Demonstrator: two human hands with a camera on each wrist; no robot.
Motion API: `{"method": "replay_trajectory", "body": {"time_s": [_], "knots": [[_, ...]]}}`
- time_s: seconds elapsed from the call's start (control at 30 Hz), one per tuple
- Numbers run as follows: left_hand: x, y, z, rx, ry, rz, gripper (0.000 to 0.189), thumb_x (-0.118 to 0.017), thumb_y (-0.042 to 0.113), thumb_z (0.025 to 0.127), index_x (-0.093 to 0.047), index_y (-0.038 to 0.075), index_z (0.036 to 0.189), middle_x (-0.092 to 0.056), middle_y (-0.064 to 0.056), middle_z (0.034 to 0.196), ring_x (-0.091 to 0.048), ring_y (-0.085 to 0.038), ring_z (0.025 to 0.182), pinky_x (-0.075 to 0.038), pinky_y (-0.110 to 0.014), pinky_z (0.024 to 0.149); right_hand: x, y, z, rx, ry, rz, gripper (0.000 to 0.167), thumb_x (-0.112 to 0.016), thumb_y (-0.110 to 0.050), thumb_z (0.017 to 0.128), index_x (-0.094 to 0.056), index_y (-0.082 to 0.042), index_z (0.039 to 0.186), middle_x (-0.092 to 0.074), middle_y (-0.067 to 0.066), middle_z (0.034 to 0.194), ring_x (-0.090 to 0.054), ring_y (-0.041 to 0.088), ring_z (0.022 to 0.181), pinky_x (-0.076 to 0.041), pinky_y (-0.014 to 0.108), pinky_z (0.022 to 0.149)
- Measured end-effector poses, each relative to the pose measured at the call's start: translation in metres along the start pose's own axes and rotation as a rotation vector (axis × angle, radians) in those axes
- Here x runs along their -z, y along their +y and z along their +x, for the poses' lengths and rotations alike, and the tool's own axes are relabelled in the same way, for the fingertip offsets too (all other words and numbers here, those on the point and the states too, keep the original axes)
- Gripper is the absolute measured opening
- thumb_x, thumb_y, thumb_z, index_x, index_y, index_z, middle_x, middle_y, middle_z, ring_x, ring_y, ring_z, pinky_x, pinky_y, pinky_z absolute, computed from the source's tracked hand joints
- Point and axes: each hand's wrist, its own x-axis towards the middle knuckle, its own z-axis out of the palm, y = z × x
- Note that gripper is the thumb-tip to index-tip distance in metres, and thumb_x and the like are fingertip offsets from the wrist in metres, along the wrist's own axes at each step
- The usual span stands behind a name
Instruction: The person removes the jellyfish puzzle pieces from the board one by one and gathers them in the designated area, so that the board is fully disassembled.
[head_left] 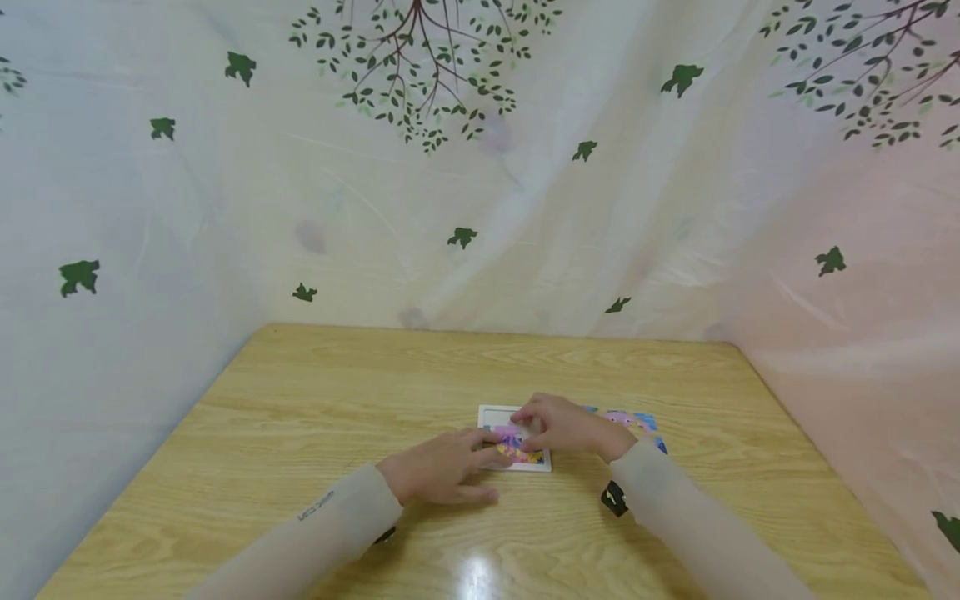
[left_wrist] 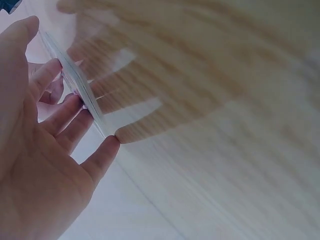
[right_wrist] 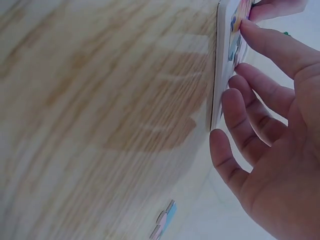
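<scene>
White-framed puzzle tray point(head_left: 497, 415), part-filled with colourful pieces point(head_left: 510, 443), lies flat on wooden table point(head_left: 337, 400), left hand point(head_left: 442, 467) with fingers spread at its left side, right hand point(head_left: 568, 427) with fingers bent over its right, can't tell if pinching anything, loose pieces point(head_left: 645, 422) to the right.

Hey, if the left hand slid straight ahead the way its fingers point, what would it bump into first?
Most likely the right hand: its thumb is just ahead of the left hand, over the white-framed puzzle. Exact heights are hard to judge.
</scene>
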Motion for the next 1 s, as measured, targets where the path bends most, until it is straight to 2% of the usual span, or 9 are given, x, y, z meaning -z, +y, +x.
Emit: {"method": "replay_trajectory", "body": {"time_s": [0.4, 0.67, 0.73, 0.87, 1.0], "knots": [[-0.0005, -0.0008, 0.0011, -0.005, -0.012, 0.015, 0.05, -0.056, 0.044, 0.102, -0.052, 0.016, 0.144, -0.043, -0.017, 0.15, -0.051, -0.031, 0.128, -0.046, -0.048, 0.102, -0.0008, 0.0001, 0.001, 0.0, 0.005, -0.002, 0.038, -0.074, -0.02, 0.093, -0.066, -0.007, 0.128, -0.058, 0.002, 0.113, -0.051, 0.013, 0.081, -0.047, 0.031, 0.073], [-0.0017, -0.0021, 0.0019, -0.015, 0.007, -0.006, 0.049, -0.058, 0.043, 0.101, -0.054, 0.016, 0.142, -0.046, -0.016, 0.148, -0.051, -0.03, 0.128, -0.046, -0.047, 0.102, -0.0014, -0.0014, 0.0037, 0.033, 0.019, 0.092, 0.032, -0.075, -0.012, 0.092, -0.056, -0.007, 0.118, -0.061, 0.002, 0.107, -0.056, 0.014, 0.08, -0.05, 0.032, 0.073], [-0.0011, -0.0016, 0.0017, 0.002, -0.003, -0.013, 0.049, -0.058, 0.044, 0.101, -0.054, 0.018, 0.142, -0.045, -0.015, 0.149, -0.051, -0.03, 0.128, -0.045, -0.047, 0.103, -0.0017, -0.0022, 0.0042, 0.038, 0.016, 0.118, 0.03, -0.073, -0.011, 0.093, -0.054, -0.008, 0.116, -0.061, 0.002, 0.106, -0.06, 0.013, 0.082, -0.051, 0.032, 0.074], [-0.0007, -0.0009, 0.0016, 0.05, -0.043, -0.032, 0.05, -0.057, 0.047, 0.101, -0.053, 0.021, 0.144, -0.043, -0.013, 0.151, -0.048, -0.03, 0.132, -0.042, -0.047, 0.107, -0.0025, -0.0025, 0.0052, 0.065, 0.012, 0.138, 0.025, -0.07, -0.013, 0.096, -0.051, -0.008, 0.112, -0.064, 0.0, 0.096, -0.063, 0.01, 0.08, -0.052, 0.03, 0.071], [-0.0002, -0.001, 0.0019, 0.071, -0.061, -0.047, 0.05, -0.057, 0.046, 0.101, -0.053, 0.022, 0.145, -0.042, -0.012, 0.153, -0.045, -0.03, 0.135, -0.039, -0.048, 0.109, 0.0013, -0.0026, 0.0034, 0.086, 0.023, 0.122, 0.023, -0.068, -0.013, 0.097, -0.05, -0.009, 0.11, -0.063, -0.004, 0.082, -0.056, 0.009, 0.069, -0.047, 0.027, 0.063]]}}
